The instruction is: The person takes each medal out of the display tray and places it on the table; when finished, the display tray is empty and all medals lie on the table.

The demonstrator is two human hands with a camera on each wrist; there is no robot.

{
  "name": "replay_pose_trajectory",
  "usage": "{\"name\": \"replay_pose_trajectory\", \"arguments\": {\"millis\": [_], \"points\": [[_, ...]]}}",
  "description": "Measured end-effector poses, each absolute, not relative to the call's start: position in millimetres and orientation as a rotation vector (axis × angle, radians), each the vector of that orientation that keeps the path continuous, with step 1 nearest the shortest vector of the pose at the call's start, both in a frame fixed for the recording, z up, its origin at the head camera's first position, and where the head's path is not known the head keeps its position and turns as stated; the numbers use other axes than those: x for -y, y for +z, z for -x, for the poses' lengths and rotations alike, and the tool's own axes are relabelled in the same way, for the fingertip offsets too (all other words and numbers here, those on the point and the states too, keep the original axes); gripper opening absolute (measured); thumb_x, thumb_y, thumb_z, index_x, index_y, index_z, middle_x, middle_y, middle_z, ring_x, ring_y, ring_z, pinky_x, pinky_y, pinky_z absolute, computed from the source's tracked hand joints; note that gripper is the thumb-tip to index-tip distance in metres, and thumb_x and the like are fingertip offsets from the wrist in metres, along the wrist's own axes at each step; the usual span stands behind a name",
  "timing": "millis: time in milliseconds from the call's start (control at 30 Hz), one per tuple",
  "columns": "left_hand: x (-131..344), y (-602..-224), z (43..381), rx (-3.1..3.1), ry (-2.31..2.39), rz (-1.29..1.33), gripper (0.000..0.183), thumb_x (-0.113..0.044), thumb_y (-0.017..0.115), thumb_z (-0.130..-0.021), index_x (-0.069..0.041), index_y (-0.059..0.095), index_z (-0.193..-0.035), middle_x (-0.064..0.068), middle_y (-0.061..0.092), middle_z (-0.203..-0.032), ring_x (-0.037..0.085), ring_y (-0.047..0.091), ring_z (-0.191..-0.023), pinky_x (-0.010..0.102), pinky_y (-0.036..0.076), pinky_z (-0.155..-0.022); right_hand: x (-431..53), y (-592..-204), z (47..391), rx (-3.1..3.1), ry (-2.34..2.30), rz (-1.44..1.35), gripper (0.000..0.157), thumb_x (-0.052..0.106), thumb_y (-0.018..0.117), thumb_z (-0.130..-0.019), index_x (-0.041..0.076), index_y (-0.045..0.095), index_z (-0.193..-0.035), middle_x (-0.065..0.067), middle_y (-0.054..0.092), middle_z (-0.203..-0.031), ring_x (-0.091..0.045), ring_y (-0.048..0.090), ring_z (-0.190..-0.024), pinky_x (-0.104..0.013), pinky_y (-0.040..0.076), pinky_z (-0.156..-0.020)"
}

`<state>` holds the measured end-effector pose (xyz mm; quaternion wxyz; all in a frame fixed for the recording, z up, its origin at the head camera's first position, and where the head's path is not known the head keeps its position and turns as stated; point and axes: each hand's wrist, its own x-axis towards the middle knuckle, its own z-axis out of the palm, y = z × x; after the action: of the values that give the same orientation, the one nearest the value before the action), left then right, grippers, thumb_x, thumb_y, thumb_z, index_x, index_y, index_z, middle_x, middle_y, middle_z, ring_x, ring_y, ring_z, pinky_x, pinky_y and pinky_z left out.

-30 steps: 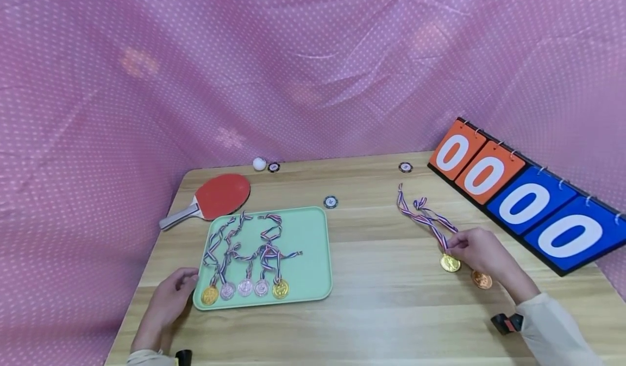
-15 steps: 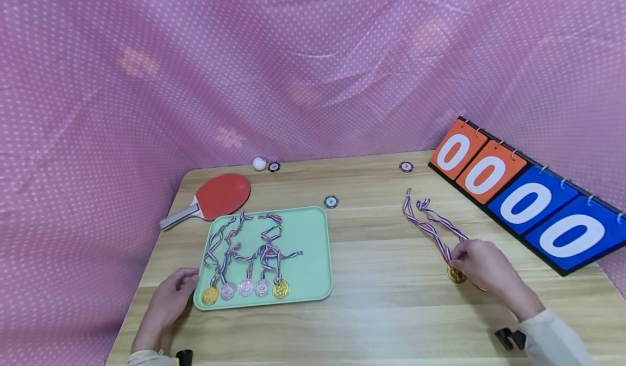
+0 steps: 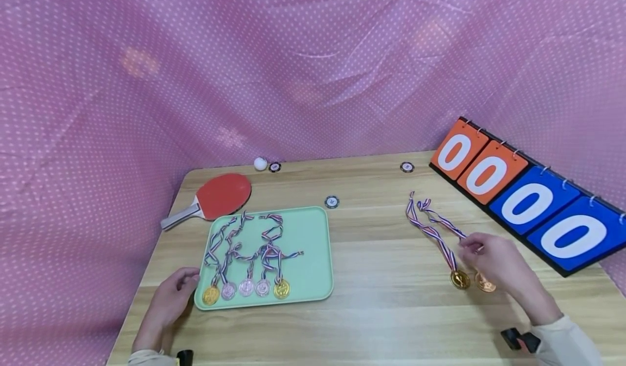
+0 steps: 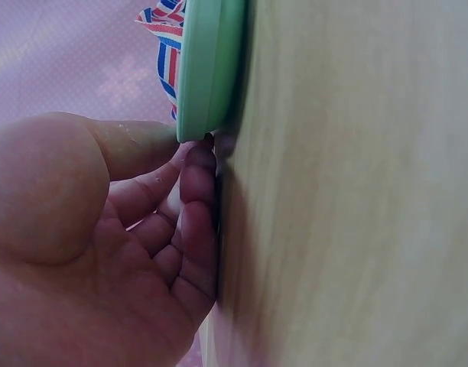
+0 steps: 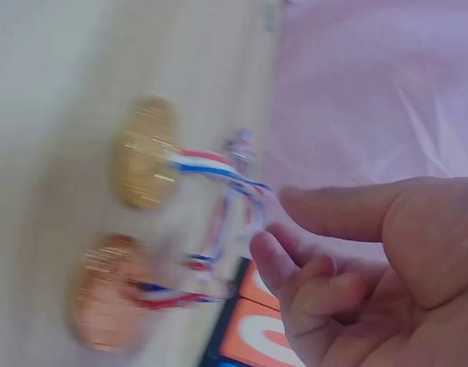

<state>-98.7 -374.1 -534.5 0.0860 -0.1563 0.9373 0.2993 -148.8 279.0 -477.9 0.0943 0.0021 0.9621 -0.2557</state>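
Note:
My left hand (image 3: 168, 302) is at the near left side of a light green tray (image 3: 313, 257). In the left wrist view its thumb meets the tray rim (image 4: 207, 76) while curled fingers sit beneath, pinching the edge. Several ribboned medals lie on the tray, among them a gold medal (image 3: 281, 289) and a silver medal (image 3: 246, 286). On the right, my right hand (image 3: 500, 258) hovers over two more medals, holding nothing. A gap shows between its thumb and index finger. Beneath it lie a gold medal (image 5: 146, 157) and a bronze medal (image 5: 110, 294), side by side, ribbons stretching away.
A flip scoreboard (image 3: 511, 189) showing zeros stands along the right edge. Behind the tray lie a red table tennis paddle (image 3: 224, 196), a white ball (image 3: 260, 163) and several chips, one being a dark chip (image 3: 332, 201). Pink dotted cloth (image 3: 313, 73) surrounds the wooden table (image 3: 371, 301).
My right hand pulled the gold medal a little nearer and rightward, level with the bronze one, then let go and moved slightly right. The left hand and tray kept still.

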Motion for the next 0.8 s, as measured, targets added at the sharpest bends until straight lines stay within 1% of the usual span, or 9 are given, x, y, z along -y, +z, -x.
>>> {"name": "replay_pose_trajectory", "arguments": {"millis": [67,167,300,367,500,567,700,800], "points": [[374.2,-534.6,98.7,-2.79,0.895,0.463,0.043,-0.04,0.044,-0.102,-0.011,0.058,-0.13,0.01,0.064,-0.113,0.021,0.056,-0.101,0.033,0.042,-0.084,-279.7,-466.9,151.2,-2.927,-0.781,-0.027,0.026,0.02,0.067,-0.09,0.001,0.069,-0.108,-0.011,0.072,-0.088,-0.015,0.059,-0.069,-0.028,0.043,-0.056],[374.1,-534.1,98.2,-2.774,0.911,0.469,0.044,-0.041,0.043,-0.102,-0.011,0.057,-0.132,0.011,0.064,-0.116,0.024,0.056,-0.106,0.037,0.042,-0.087,-273.0,-454.0,155.9,-2.968,-0.826,-0.058,0.027,0.022,0.065,-0.091,0.003,0.069,-0.11,-0.012,0.073,-0.089,-0.015,0.06,-0.068,-0.027,0.042,-0.054],[373.5,-533.2,98.1,-2.756,0.918,0.483,0.045,-0.041,0.042,-0.103,-0.012,0.056,-0.133,0.012,0.062,-0.119,0.026,0.055,-0.11,0.04,0.041,-0.09,-244.8,-451.6,160.8,-2.992,-0.884,0.027,0.019,0.02,0.067,-0.091,0.008,0.074,-0.103,-0.009,0.074,-0.09,-0.016,0.063,-0.073,-0.027,0.045,-0.058],[375.6,-532.4,94.4,-2.75,0.92,0.49,0.045,-0.042,0.042,-0.103,-0.011,0.056,-0.133,0.012,0.062,-0.119,0.027,0.054,-0.111,0.042,0.042,-0.091,-219.0,-457.2,162.1,-2.967,-0.927,0.13,0.015,0.018,0.068,-0.09,0.009,0.075,-0.1,-0.007,0.074,-0.091,-0.014,0.062,-0.075,-0.027,0.047,-0.06],[376.8,-531.3,91.1,-2.759,0.928,0.484,0.045,-0.042,0.042,-0.103,-0.012,0.055,-0.134,0.013,0.062,-0.122,0.029,0.055,-0.115,0.047,0.042,-0.094,-154.2,-471.3,159.6,-2.832,-1.026,0.323,0.009,0.014,0.072,-0.086,0.012,0.075,-0.094,-0.001,0.073,-0.086,-0.009,0.063,-0.074,-0.025,0.052,-0.066],[375.8,-531.4,92.0,-2.766,0.945,0.476,0.045,-0.042,0.042,-0.103,-0.013,0.056,-0.133,0.013,0.062,-0.123,0.03,0.055,-0.116,0.048,0.042,-0.095,-120.6,-477.2,155.6,-2.717,-1.083,0.38,0.008,0.013,0.072,-0.085,0.013,0.075,-0.093,0.001,0.072,-0.083,-0.007,0.062,-0.071,-0.025,0.053,-0.066],[373.7,-532.7,94.8,-2.759,0.98,0.475,0.045,-0.043,0.042,-0.102,-0.014,0.056,-0.134,0.013,0.062,-0.123,0.029,0.055,-0.116,0.048,0.042,-0.096,-61.1,-490.4,147.0,-2.576,-1.112,0.491,0.01,0.018,0.072,-0.086,0.014,0.075,-0.094,0.002,0.073,-0.084,-0.007,0.063,-0.072,-0.025,0.053,-0.067],[373.2,-533.4,96.0,-2.752,0.983,0.492,0.044,-0.043,0.042,-0.103,-0.015,0.056,-0.133,0.013,0.062,-0.122,0.028,0.055,-0.115,0.046,0.042,-0.095,-24.7,-500.4,144.4,-2.588,-1.069,0.597,0.014,0.024,0.072,-0.085,0.014,0.076,-0.095,0.002,0.075,-0.089,-0.009,0.067,-0.079,-0.026,0.053,-0.072]]}}
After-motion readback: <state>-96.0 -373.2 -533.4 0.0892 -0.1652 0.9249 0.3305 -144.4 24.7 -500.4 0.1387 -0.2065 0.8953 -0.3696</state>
